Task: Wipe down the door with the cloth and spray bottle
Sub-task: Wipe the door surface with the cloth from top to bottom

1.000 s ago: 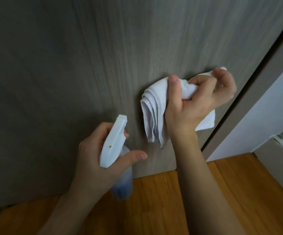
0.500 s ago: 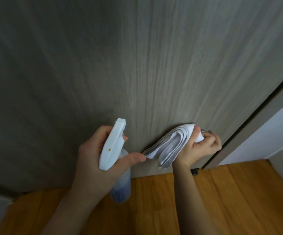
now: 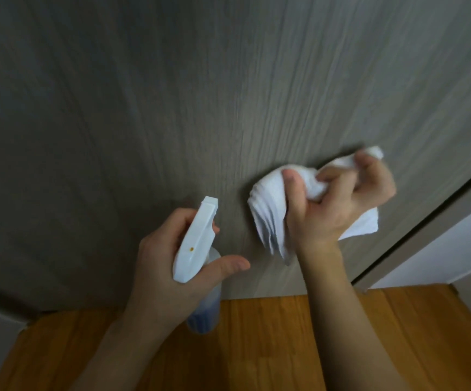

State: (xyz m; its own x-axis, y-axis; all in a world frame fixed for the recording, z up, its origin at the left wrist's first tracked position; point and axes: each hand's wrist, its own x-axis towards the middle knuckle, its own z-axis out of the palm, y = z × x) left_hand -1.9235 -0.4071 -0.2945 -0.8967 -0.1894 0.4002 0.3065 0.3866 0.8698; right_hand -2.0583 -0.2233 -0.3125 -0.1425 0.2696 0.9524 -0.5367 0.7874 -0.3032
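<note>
Two hands busy, apart. Right hand (image 3: 338,204) bunches white cloth (image 3: 268,207), pressed flat to grey door (image 3: 200,108), low, near its right edge. Left hand (image 3: 169,258) grips spray bottle (image 3: 195,241), just left of cloth, above wood floor (image 3: 271,348).

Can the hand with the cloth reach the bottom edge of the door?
Probably yes. The right hand grips the cloth on the door, just above its bottom edge, with nothing in between.

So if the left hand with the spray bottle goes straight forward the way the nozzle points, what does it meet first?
Most likely the door: the spray bottle in the left hand points at bare panel, left of the cloth. Depth is unclear.
</note>
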